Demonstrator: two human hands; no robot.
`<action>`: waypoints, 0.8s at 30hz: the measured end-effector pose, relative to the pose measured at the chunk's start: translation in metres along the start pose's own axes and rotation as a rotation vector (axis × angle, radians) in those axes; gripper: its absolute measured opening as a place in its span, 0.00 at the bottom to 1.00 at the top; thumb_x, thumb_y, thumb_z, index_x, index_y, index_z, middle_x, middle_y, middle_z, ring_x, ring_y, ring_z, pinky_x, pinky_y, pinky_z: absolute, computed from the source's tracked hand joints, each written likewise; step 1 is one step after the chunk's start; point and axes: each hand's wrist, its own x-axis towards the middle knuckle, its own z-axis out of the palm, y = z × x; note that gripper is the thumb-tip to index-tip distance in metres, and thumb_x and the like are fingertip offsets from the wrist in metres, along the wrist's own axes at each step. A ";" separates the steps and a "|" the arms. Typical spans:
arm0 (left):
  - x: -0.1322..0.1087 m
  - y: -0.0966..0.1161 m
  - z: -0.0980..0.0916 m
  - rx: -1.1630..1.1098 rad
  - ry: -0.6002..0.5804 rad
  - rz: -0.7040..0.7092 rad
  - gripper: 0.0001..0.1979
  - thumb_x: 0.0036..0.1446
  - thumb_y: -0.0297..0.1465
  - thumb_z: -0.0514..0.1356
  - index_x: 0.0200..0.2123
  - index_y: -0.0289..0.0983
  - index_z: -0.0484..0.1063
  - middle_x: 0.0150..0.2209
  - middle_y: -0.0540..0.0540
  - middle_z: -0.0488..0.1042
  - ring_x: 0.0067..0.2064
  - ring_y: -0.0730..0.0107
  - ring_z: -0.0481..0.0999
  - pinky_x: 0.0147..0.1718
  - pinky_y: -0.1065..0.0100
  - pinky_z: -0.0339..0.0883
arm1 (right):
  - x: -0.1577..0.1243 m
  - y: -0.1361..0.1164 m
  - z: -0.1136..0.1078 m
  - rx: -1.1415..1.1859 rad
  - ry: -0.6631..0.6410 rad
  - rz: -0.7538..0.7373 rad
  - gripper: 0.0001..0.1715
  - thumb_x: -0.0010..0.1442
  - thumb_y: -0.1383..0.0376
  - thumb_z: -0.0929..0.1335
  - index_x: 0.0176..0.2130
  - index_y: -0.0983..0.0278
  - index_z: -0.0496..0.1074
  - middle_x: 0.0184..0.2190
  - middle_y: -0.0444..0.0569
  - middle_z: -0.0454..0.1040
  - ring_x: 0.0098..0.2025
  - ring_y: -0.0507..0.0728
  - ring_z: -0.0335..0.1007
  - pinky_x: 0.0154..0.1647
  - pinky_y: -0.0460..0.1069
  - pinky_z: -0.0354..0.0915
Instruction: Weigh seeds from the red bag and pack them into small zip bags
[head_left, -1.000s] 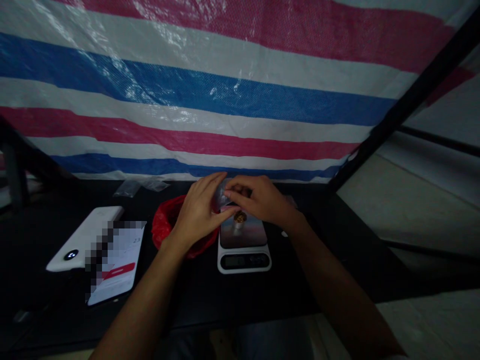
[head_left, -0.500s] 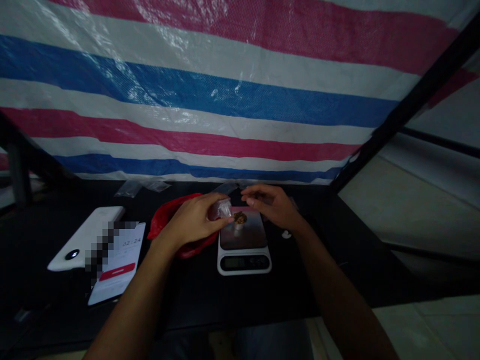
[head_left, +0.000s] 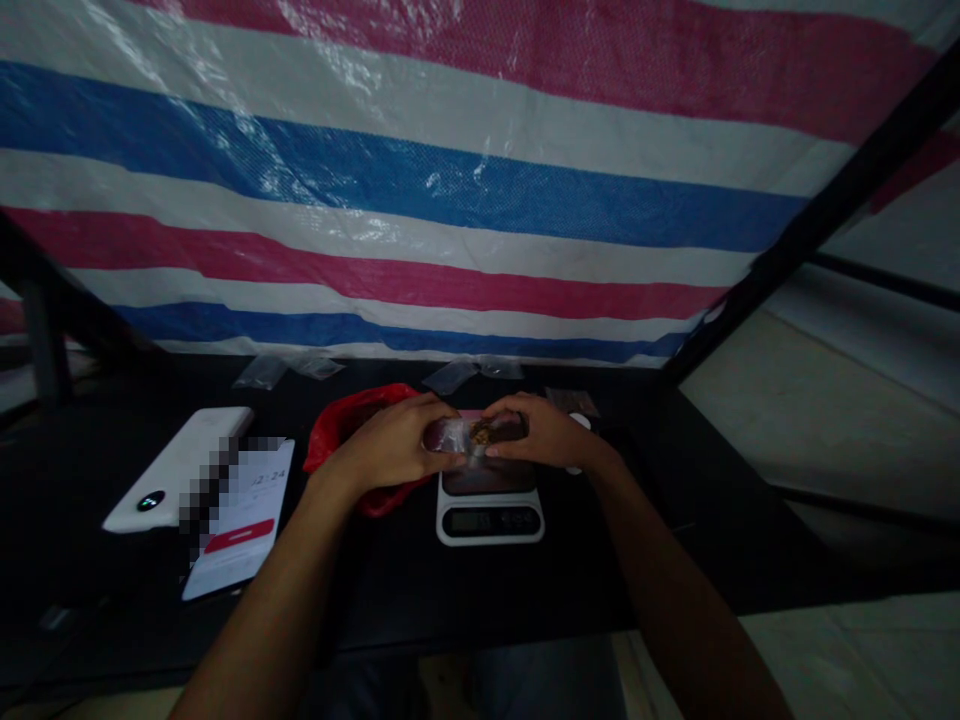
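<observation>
A clump of brown, dried crumbly material (head_left: 481,434) is over the metal plate of a white digital kitchen scale (head_left: 491,540); a pale patch below it is too blurred to make out. My left hand (head_left: 394,440) curls round a crumpled clear plastic bag (head_left: 450,436), thumb and fingers on either side, just left of the clump. From the right, my right hand (head_left: 547,430) reaches over the plate, its fingertips and thumb apart around the clump's right side; whether they touch it is unclear. A red plastic bag (head_left: 326,435) stands open, partly behind my left hand and forearm.
Small clear bags (head_left: 262,371) lie along the back of the black table (head_left: 405,600), others (head_left: 451,376) behind the scale. A flat packet (head_left: 572,402) is beyond my right hand. At left are a white power bank (head_left: 180,465) and a lit phone (head_left: 244,535). Striped sheeting (head_left: 420,210) hangs behind.
My right hand has come down and closer, its thumb and fingers now around the clump's right side. My left hand still holds the clear bag beside it. The view has shifted slightly.
</observation>
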 end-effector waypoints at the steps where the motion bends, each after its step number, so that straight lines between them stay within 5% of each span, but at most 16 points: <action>1: 0.000 0.000 0.001 -0.008 0.005 0.002 0.21 0.56 0.45 0.67 0.49 0.41 0.77 0.45 0.43 0.79 0.45 0.55 0.79 0.42 0.61 0.70 | 0.000 0.001 0.002 0.027 -0.006 -0.002 0.21 0.52 0.63 0.78 0.47 0.63 0.79 0.45 0.51 0.80 0.48 0.59 0.76 0.53 0.56 0.69; 14: 0.004 0.007 0.005 -0.074 0.068 -0.045 0.22 0.57 0.46 0.66 0.50 0.41 0.76 0.44 0.44 0.81 0.43 0.56 0.80 0.40 0.61 0.69 | 0.001 -0.013 0.004 0.047 0.103 -0.145 0.18 0.57 0.67 0.74 0.49 0.62 0.76 0.46 0.50 0.79 0.49 0.57 0.75 0.54 0.55 0.69; 24: 0.006 0.016 0.006 -0.252 0.150 -0.008 0.18 0.60 0.43 0.64 0.48 0.39 0.75 0.42 0.45 0.80 0.40 0.60 0.79 0.40 0.63 0.69 | 0.009 -0.041 -0.013 0.029 0.124 -0.177 0.21 0.56 0.66 0.74 0.50 0.62 0.77 0.44 0.50 0.79 0.44 0.56 0.73 0.44 0.51 0.68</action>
